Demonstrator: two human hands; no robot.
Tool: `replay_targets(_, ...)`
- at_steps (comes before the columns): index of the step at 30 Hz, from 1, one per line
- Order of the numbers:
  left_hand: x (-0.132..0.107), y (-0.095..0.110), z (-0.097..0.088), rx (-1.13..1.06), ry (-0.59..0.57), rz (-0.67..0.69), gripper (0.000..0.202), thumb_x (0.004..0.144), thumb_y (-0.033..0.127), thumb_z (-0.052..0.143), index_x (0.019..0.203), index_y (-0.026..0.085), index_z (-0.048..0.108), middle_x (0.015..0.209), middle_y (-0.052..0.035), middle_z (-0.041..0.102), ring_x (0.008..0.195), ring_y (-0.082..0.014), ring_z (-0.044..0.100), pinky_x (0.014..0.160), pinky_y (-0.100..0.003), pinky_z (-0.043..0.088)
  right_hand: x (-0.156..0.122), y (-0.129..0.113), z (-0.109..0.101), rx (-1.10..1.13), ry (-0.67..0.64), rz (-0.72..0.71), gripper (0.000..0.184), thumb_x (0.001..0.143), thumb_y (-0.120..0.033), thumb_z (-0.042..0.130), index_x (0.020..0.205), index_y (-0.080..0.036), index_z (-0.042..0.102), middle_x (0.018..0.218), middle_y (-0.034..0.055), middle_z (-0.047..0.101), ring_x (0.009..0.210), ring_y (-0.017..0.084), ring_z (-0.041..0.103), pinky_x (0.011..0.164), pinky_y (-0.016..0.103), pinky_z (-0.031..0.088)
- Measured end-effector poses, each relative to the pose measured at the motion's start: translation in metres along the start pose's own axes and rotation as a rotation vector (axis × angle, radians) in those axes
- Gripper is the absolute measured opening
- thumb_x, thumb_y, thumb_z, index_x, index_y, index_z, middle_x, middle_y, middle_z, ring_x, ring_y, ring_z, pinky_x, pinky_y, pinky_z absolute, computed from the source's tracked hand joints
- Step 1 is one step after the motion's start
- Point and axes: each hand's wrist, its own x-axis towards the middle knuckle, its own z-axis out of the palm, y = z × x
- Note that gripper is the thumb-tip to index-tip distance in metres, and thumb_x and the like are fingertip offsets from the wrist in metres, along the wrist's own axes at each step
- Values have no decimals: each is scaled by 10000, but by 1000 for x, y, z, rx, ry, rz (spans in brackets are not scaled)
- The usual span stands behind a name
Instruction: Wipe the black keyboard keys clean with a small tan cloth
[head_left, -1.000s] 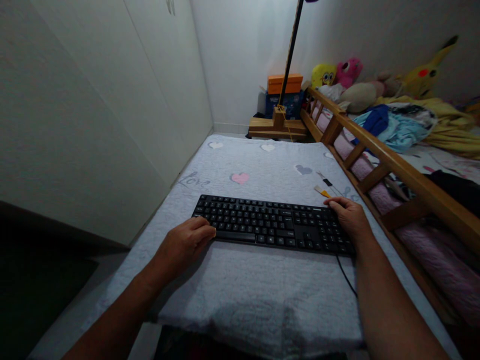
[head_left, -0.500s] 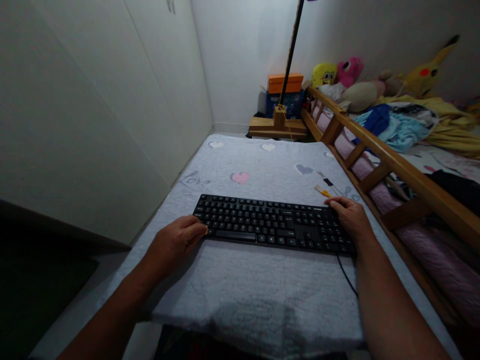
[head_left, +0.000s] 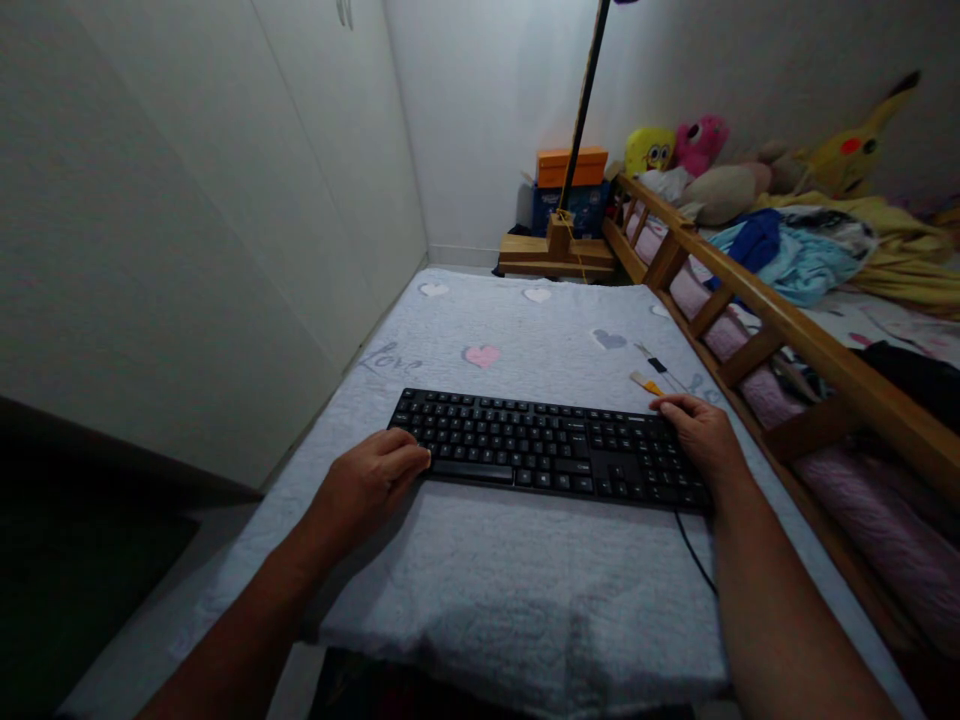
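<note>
A black full-size keyboard [head_left: 510,440] lies across the cloth-covered table, its cable [head_left: 696,552] trailing from the near right side. At its left end is my left hand [head_left: 375,478], closed over the near left corner with the thumb on the keys; its other fingertips are hidden. My right hand [head_left: 699,435] is wrapped around the right end, covering some number-pad keys. Just beyond its fingers lies a small brush [head_left: 646,383] with a yellow handle and pale bristles. Farther back is a thin tool [head_left: 655,364] with a black middle, its kind too small to tell.
A wooden bed rail [head_left: 780,318] runs along the right side, with plush toys [head_left: 649,150] and rumpled clothes [head_left: 795,255] behind it. A white cabinet [head_left: 225,200] stands on the left. Past the table's far end are a wooden stand [head_left: 559,250] with a pole and an orange box [head_left: 571,166].
My left hand has shifted slightly to the right, farther over the keyboard's left end. The keyboard and my right hand look the same as before.
</note>
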Motion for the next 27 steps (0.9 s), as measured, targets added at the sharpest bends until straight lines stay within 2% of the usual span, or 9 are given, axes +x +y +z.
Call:
replay_targets(5, 2, 4, 4, 22, -22, 2, 246, 977, 257, 495, 898, 199, 721, 912, -56, 682, 792, -158, 619, 690, -263, 476, -1, -2, 0, 15, 5, 3, 302, 655, -434, 641, 750, -177, 767, 737, 47, 722, 735, 220, 611, 706, 322, 441)
replay_targets(17, -15, -24, -9, -10, 1, -108, 277, 965, 323, 478, 937, 199, 724, 928, -71, 690, 840, -192, 650, 728, -286, 496, 1, 1, -1, 0, -5, -8, 297, 655, -434, 633, 743, -182, 765, 746, 45, 730, 720, 215, 611, 700, 323, 438)
replay_targets(22, -22, -36, -18, 23, -11, -177, 281, 934, 334, 489, 908, 203, 736, 924, -75, 699, 812, -205, 656, 680, -286, 486, 2, 3, 0, -6, -5, 5, 314, 666, -442, 636, 764, -175, 769, 722, 43, 712, 696, 211, 599, 688, 327, 439)
replay_targets(27, -22, -38, -20, 25, 14, -204, 269, 913, 327, 505, 891, 201, 741, 920, -77, 702, 814, -209, 657, 710, -295, 501, 2, 3, 0, -5, -5, 1, 302, 670, -431, 639, 766, -177, 771, 693, 37, 699, 674, 206, 594, 663, 318, 437)
